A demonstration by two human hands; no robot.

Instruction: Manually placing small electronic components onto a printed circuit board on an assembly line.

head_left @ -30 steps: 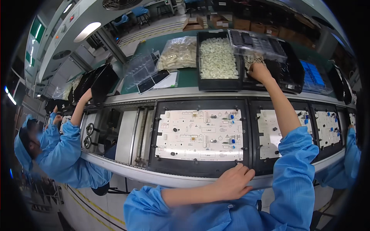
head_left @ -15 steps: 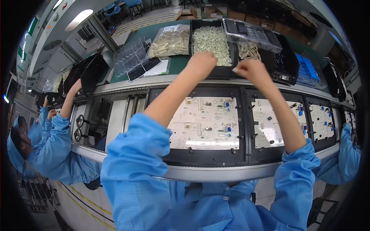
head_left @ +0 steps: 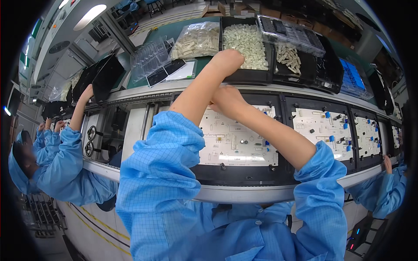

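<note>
My left hand [head_left: 229,61] is at the near left part of a black bin [head_left: 252,77] filled with small whitish plastic connectors [head_left: 248,45]. Its fingers curl downward, and whatever they hold is hidden. Below it, my right hand [head_left: 228,100] is over the upper left of a white circuit board [head_left: 257,158], with my left forearm partly crossing in front. The right fingers are bent together and their tips are mostly hidden. The board sits in a black frame [head_left: 196,174] and carries several small parts.
More framed boards [head_left: 324,130] line the rail to the right. Behind stand a bag of beige connectors [head_left: 196,41], clear plastic trays [head_left: 150,58], a bin of longer beige parts [head_left: 288,60] and a blue tray [head_left: 350,76]. Co-workers in blue sleeves [head_left: 69,152] are on both sides.
My right hand, earlier by the bins with a small white part in its fingers, has moved left and down to the board, behind my left forearm. My left hand remains by the connector bin.
</note>
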